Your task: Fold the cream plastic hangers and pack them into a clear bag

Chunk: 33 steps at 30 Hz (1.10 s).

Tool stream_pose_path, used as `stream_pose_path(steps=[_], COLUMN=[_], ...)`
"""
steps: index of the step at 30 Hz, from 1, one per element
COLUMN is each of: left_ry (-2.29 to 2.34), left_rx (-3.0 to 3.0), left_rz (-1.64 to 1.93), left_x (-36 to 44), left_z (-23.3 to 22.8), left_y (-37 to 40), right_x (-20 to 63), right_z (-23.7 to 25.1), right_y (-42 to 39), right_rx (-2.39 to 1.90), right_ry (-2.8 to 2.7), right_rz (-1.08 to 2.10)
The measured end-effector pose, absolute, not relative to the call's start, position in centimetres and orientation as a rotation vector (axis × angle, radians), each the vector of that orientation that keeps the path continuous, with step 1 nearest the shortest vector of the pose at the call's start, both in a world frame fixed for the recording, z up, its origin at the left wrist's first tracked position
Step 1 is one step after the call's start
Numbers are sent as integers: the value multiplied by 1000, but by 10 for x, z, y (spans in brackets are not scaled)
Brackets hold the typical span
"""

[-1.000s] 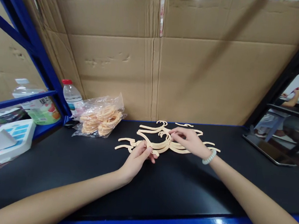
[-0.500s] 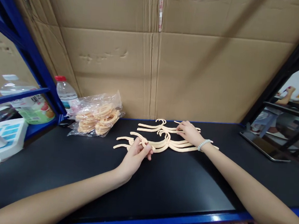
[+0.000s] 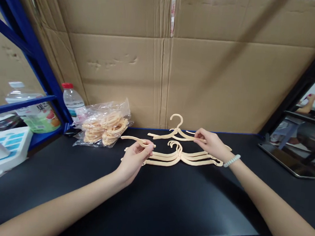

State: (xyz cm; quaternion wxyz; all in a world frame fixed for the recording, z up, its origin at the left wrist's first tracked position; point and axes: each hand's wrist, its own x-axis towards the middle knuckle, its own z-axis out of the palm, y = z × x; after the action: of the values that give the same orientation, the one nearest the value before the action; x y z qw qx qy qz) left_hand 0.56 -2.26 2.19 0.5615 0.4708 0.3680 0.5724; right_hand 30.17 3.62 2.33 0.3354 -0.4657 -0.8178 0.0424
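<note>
Pinched in my left hand [image 3: 136, 159] is a loose, curved, cream plastic hanger arm [image 3: 131, 139], its free end pointing left. My right hand [image 3: 210, 141] grips the right arm of a cream hanger [image 3: 176, 131] whose hook is tipped upward near the cardboard. Several cream hangers [image 3: 180, 156] lie nested on the black tabletop [image 3: 166, 203], in front of the gripped one and between my hands. My left hand covers part of their left ends. Another hanger partly shows behind the gripped one.
Left of the hangers sits a clear bag [image 3: 104, 126] of cream hanger parts. A red-capped bottle [image 3: 73, 101], a larger bottle [image 3: 37, 116] and a white device with blue keys [image 3: 11, 147] stand farther left. A dark flat tablet [image 3: 287, 161] lies right. Cardboard [image 3: 226, 83] walls the back.
My right hand has lifted a back hanger so its hook rises. My left hand has moved slightly left, and the hanger arm in it now points left. The view has shifted slightly.
</note>
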Motion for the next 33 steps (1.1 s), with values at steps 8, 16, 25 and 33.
stream_pose_path(steps=[8,16,25,33], left_ry=[792,698,641,668], left_rx=[988,881,853,779], left_rz=[1414,1185,1166,1185], left_x=[-10,-13,-10,-9], left_z=[28,32,32,34], left_y=[-2,-5,-6,-8], right_x=[315,309,311,310], right_z=[50,51,55,57], right_y=[16,11,8,7], right_rx=[-1163,-1111,-1099,-1126], right_ry=[-2038,-2117,-2110,-2090], right_rz=[499,538,537,522])
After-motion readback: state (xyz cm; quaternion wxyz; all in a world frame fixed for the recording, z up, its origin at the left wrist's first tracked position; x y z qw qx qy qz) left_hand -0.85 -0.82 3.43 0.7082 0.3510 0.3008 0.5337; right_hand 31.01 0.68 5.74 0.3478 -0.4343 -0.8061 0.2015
